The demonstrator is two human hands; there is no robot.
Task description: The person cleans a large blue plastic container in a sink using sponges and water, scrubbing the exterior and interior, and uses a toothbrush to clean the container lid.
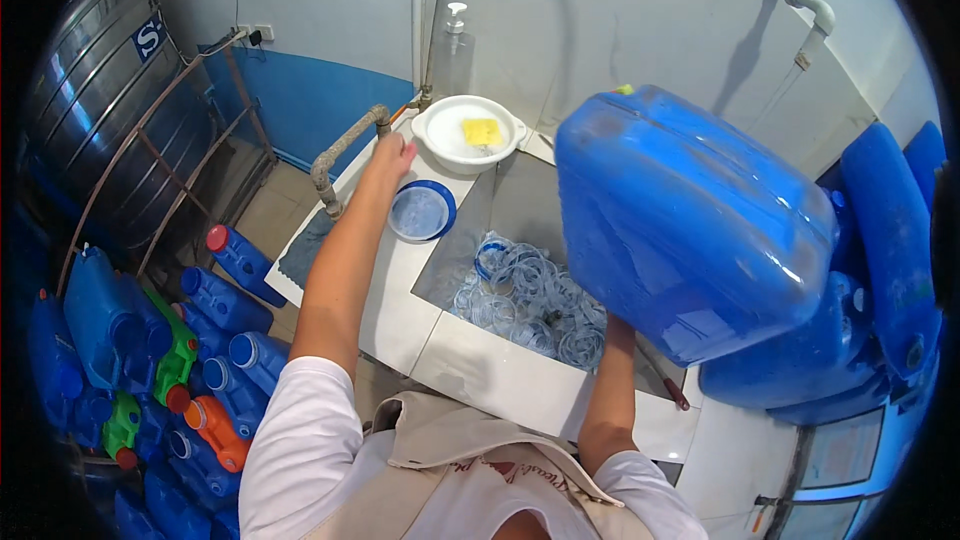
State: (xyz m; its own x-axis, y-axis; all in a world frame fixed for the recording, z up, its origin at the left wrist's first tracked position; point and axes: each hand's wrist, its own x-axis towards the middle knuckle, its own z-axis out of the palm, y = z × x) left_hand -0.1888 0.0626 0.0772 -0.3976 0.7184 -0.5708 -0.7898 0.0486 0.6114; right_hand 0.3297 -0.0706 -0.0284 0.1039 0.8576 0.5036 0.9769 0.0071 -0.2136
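A large blue jerrycan (690,225) is raised and tilted over the right side of the sink (460,265). My right forearm reaches up beneath it; the jerrycan hides my right hand, which appears to bear its weight. My left hand (396,154) is curled beside the end of a bent pipe (345,152), close to a white basin (440,147). What its fingers grip I cannot make out. Foamy water fills the basin, with a yellow sponge (481,132) in it. Clear plastic rings (525,295) lie heaped in the sink. A blue-rimmed round lid (446,223) rests on the counter below my left hand.
A clear pump bottle (455,55) stands behind the basin. Blue jerrycans (890,240) are stacked at right. Smaller blue, green and orange jugs (225,430) crowd the floor at left, below a steel tank (125,110). A dark-red-handled tool (672,387) lies at the sink's front right.
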